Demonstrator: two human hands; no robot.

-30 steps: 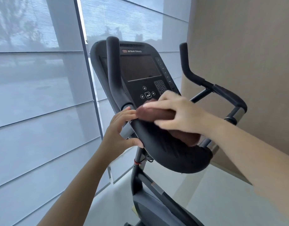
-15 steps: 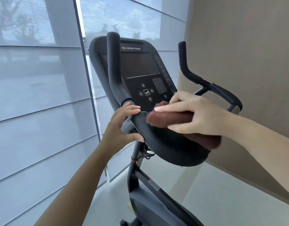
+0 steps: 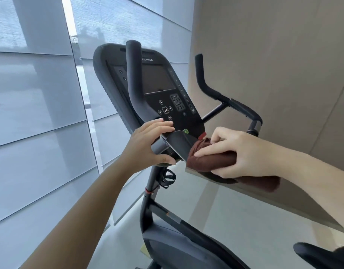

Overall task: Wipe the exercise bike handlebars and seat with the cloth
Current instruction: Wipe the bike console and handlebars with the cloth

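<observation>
The black exercise bike has a left handlebar horn (image 3: 134, 78) rising in front of the console (image 3: 163, 84), and a right handlebar (image 3: 208, 88) further back. My left hand (image 3: 146, 146) grips the bar's grey joint (image 3: 159, 146), fingers on top and thumb underneath. A folded brown cloth (image 3: 210, 162) is gripped in my right hand (image 3: 247, 152) and pressed against the black centre pad (image 3: 178, 142) of the handlebars; its loose end hangs below my wrist. The black tip of the seat (image 3: 322, 257) shows at the bottom right.
Frosted window panels (image 3: 41, 133) fill the left side and a beige wall (image 3: 274, 55) stands close on the right. The bike's stem (image 3: 148, 200) and frame cover (image 3: 177, 251) run down to a pale floor (image 3: 235, 220).
My right hand has slid the cloth to the right along the handlebar pad. My left hand has kept its hold on the bar. The view has shifted, and the seat tip now shows.
</observation>
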